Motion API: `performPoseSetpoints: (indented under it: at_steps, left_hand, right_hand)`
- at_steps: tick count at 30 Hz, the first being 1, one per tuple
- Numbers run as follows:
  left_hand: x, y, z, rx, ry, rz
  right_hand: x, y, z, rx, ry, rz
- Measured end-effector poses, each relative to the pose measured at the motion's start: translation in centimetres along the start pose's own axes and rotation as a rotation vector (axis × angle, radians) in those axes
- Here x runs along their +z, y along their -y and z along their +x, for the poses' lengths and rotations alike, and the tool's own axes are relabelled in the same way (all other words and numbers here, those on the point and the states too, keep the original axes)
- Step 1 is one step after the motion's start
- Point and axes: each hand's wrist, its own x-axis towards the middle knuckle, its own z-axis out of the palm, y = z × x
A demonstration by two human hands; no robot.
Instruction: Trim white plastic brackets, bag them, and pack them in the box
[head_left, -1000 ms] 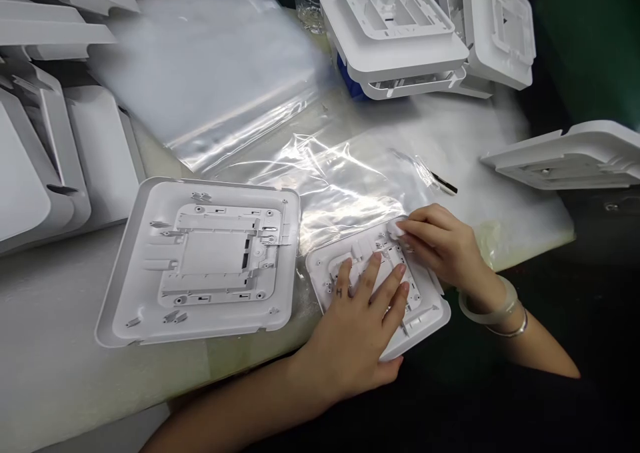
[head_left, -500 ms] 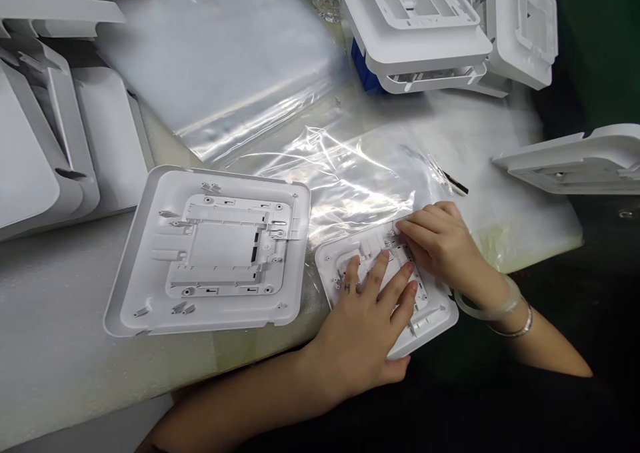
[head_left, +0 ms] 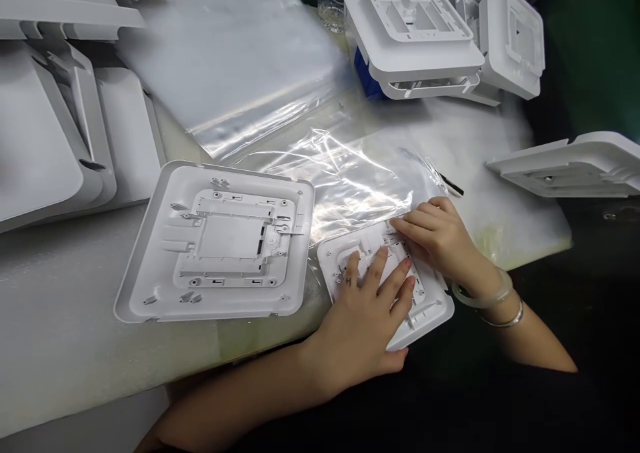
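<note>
A small white plastic housing [head_left: 433, 313], with ribs and screw posts inside, lies tilted at the table's front edge. My left hand [head_left: 357, 323] rests over it with fingers spread across the inside and the thumb at the near edge. At the far edge of the same housing, my right hand [head_left: 433, 236] is closed, its fingers bent and pressed together; what is between the fingertips is hidden. To the left is a larger white housing [head_left: 233, 235], inner side up, with a raised rectangular frame in its middle.
Clear plastic bags [head_left: 235, 59] cover much of the table [head_left: 65, 333]. A black pen-like stick [head_left: 451, 185] lies on the plastic. White covers [head_left: 40, 126] are stacked at the left, other white housings [head_left: 425, 59] at the back, and another housing [head_left: 570, 166] at the right.
The view has shifted slightly. Both hands stay on the small housing in nearly the same pose, with little visible movement.
</note>
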Motion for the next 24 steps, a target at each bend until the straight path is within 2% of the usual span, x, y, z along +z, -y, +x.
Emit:
performPoseSetpoints:
  at_steps: [3,5,8,10,11,14,18,21,24]
  left_hand:
    - [0.1,-0.1,0.1,-0.004,0.002,0.011]
    - [0.1,-0.2,0.1,0.000,-0.003,0.020]
    - [0.2,-0.3,0.1,0.000,-0.003,0.031]
    - [0.2,-0.3,0.1,-0.003,-0.004,0.037]
    - [0.1,-0.3,0.1,-0.006,-0.005,0.038]
    - [0.1,-0.3,0.2,-0.012,-0.006,0.033]
    - [0.0,-0.4,0.3,-0.020,0.003,0.024]
    - [0.0,-0.5,0.3,-0.022,0.008,0.019]
    - [-0.1,-0.5,0.2,-0.013,0.017,0.027]
  right_hand:
    - [-0.8,-0.3,-0.3,0.059,0.073,-0.093]
    - [-2.4,-0.5,-0.7,0.120,0.062,0.019]
    - [-4.5,-0.6,-1.1,0.283,-0.126,0.258]
    - [-4.7,-0.3,-1.2,0.337,-0.229,0.263]
    - [-4.3,-0.1,-1.2,0.322,-0.228,0.226]
    - [-2.1,0.3,-1.0,0.231,-0.094,0.047]
    - [0.2,1.0,-0.8,0.205,0.027,-0.231]
    - [-0.1,1.1,-0.8,0.180,0.095,-0.272]
    - [-1.7,0.8,-1.1,0.141,0.195,-0.193]
